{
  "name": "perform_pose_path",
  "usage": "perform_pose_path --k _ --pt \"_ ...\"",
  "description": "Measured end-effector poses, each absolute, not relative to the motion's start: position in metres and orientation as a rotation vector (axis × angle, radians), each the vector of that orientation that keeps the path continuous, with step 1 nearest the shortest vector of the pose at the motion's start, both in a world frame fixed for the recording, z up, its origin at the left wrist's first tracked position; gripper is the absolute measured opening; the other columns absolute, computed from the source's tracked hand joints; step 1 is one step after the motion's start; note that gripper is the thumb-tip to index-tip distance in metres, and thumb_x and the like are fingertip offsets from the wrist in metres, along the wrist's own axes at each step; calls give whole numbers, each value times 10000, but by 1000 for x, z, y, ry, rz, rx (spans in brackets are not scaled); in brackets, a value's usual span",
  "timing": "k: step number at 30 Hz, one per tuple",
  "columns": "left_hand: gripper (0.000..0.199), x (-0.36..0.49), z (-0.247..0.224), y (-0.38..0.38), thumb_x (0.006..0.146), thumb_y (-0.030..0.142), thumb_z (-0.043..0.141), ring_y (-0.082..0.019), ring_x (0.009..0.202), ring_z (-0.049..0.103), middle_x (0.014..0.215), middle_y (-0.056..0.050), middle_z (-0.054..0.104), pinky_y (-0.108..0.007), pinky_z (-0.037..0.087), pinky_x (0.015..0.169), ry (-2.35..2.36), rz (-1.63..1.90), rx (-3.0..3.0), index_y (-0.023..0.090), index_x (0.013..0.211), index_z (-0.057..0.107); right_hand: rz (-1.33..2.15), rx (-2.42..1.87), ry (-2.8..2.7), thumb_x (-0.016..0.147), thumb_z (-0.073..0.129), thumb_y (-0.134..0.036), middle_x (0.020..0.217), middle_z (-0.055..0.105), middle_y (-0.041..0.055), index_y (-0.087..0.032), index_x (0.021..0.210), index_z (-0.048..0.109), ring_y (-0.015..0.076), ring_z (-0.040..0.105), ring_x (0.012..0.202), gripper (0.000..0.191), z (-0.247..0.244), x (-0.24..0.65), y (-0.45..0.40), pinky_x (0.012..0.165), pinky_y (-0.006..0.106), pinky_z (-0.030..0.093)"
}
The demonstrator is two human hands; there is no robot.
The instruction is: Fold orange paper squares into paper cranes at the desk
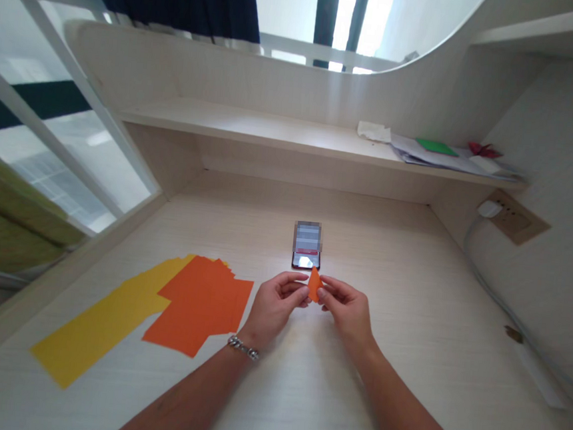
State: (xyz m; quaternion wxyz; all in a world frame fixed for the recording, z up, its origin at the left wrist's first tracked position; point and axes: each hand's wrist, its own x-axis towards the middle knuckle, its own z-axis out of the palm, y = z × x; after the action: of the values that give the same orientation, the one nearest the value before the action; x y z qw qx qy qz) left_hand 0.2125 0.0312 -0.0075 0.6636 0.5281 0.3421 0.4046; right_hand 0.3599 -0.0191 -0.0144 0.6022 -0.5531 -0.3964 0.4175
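A small folded piece of orange paper point(314, 285) is held up between my two hands, just in front of the phone. My left hand point(279, 303) pinches its left edge with thumb and fingers. On the opposite edge, my right hand point(347, 307) grips it the same way. Behind the paper a phone point(307, 245) lies on the desk with its screen lit and partly blurred out. To the left of my hands several orange sheets point(203, 301) are fanned out, overlapping a spread of yellow sheets point(101, 319).
A shelf point(254, 126) runs along the back, bearing white papers point(407, 152), a green paper square point(437, 147) and a red folded paper piece point(485, 150). At right, a white plug point(490, 209) sits in the wall socket point(519, 219), its grey cable point(490, 290) trailing down. A curtain point(10, 217) hangs left.
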Motion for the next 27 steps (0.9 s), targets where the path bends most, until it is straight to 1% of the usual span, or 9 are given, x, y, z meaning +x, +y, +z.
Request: perform_pose_path --k 4,8,10,17,22,27 --pt "308 213 -4 27 769 311 655 -190 786 666 975 -97 711 -322 550 735 821 959 1337 153 1033 682 923 -1294 -916 704 690 -283 798 724 52 -183 1036 702 159 594 617 348 -14 358 -19 601 313 500" --pt "348 213 -4 25 738 283 686 -219 894 662 1043 -97 700 -346 539 821 811 976 1365 166 1066 679 908 -1302 -907 702 695 -286 736 712 36 -182 1040 703 149 575 585 353 -12 357 -19 607 320 504" --pt "360 213 -5 25 723 275 700 -230 916 660 1049 -101 699 -357 535 838 819 986 1351 162 1064 680 898 -1296 -898 699 701 -288 722 709 34 -183 1035 705 148 572 576 352 -12 356 -20 601 319 505" --pt "303 215 -4 25 701 269 717 -211 853 670 975 -83 722 -316 550 773 830 1040 1306 169 988 712 887 -1257 -851 678 724 -299 750 722 46 -196 1002 715 154 589 551 340 -11 352 -20 559 313 501" --pt "309 215 -5 25 704 267 713 -195 788 665 931 -77 723 -308 549 729 836 1050 1302 169 997 707 904 -1246 -845 683 724 -309 773 730 55 -206 986 715 157 602 544 320 -11 352 -21 535 301 481" --pt "322 215 -8 26 702 264 716 -177 725 656 875 -71 718 -304 543 700 809 1043 1304 167 1009 692 911 -1208 -836 671 736 -314 768 732 54 -211 931 724 161 613 542 280 -15 353 -19 512 290 463"
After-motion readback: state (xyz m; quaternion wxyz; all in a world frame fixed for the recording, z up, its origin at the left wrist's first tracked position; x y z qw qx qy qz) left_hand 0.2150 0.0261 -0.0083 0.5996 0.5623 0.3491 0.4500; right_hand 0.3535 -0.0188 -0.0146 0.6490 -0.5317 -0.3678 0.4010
